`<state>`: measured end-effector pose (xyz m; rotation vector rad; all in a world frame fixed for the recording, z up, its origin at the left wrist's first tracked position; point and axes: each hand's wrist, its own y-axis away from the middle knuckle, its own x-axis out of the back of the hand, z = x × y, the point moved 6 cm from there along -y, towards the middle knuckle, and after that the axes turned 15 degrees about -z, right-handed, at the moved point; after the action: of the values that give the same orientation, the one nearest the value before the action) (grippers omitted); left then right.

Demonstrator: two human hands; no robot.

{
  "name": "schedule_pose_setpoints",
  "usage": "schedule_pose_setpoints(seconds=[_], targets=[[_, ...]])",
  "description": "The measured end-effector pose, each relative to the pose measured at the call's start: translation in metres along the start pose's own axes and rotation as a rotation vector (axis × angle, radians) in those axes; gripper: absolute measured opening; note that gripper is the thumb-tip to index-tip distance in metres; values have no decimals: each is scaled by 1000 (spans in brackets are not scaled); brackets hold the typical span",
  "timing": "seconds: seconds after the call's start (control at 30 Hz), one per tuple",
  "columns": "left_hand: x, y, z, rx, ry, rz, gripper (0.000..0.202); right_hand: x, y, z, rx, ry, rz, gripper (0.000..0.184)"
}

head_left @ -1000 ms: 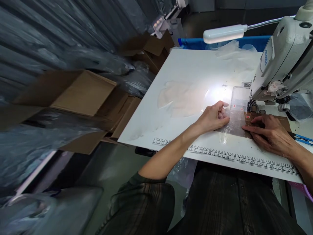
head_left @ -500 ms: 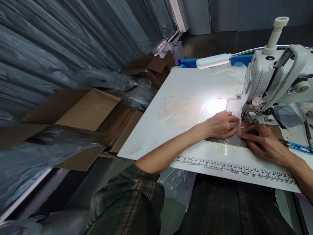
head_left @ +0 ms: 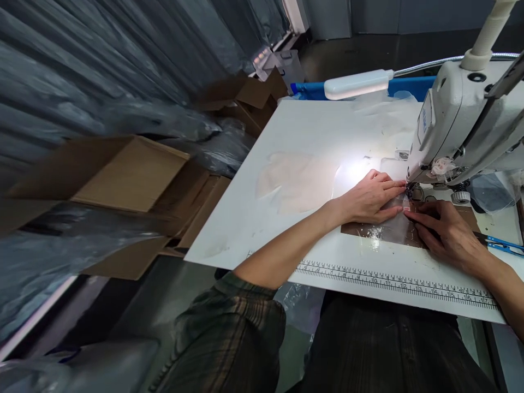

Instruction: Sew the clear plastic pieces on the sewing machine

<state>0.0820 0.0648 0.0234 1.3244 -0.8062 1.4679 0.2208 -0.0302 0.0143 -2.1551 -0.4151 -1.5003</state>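
A thin see-through fabric (head_left: pixel 393 225) lies on the sewing table in front of the sewing machine (head_left: pixel 444 120), over a brown strip (head_left: pixel 360 229). My left hand (head_left: pixel 370 197) rests flat on this fabric, fingers stretched toward the presser foot (head_left: pixel 414 191). At the fabric's right part, my right hand (head_left: pixel 446 232) has its thumb and forefinger closed on the edge, beside a small red-and-white tag (head_left: pixel 406 208). The needle's tip is too small to make out. Blue-handled thread snips (head_left: pixel 505 245) lie right of my right hand.
A ruler strip (head_left: pixel 393 285) runs along the front edge of the white tabletop (head_left: pixel 245 218). Pale fabric pieces (head_left: pixel 301 183) lie on the left half. A lamp (head_left: pixel 358 84) shines from behind. Open cardboard boxes (head_left: pixel 131 174) stand left of the table.
My left fingers have straightened and spread, reaching closer to the presser foot. My right fingertips have moved up slightly to the tag. The view has shifted, bringing the machine nearer.
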Motion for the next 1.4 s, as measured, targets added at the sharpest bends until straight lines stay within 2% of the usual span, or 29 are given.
schedule_pose_setpoints(seconds=[0.17, 0.43, 0.9, 1.1, 1.3, 1.4], targets=[[-6, 3, -4, -19, 33, 31, 50, 3, -2, -1, -35, 22, -49, 35], [-7, 2, -5, -52, 14, 66, 50, 6, -4, -3, -15, 36, -73, 35], [-9, -2, 5, -2, -173, 51, 51, 5, -4, 1, -2, 17, -4, 32], [-5, 0, 8, -5, -234, 98, 50, 6, -3, 2, 33, 28, -6, 34], [-8, -2, 18, -179, -244, 116, 40, 8, -2, 1, 33, 68, -30, 34], [-9, 2, 17, -212, -209, 146, 36, 6, -2, 1, 24, 64, -49, 35]])
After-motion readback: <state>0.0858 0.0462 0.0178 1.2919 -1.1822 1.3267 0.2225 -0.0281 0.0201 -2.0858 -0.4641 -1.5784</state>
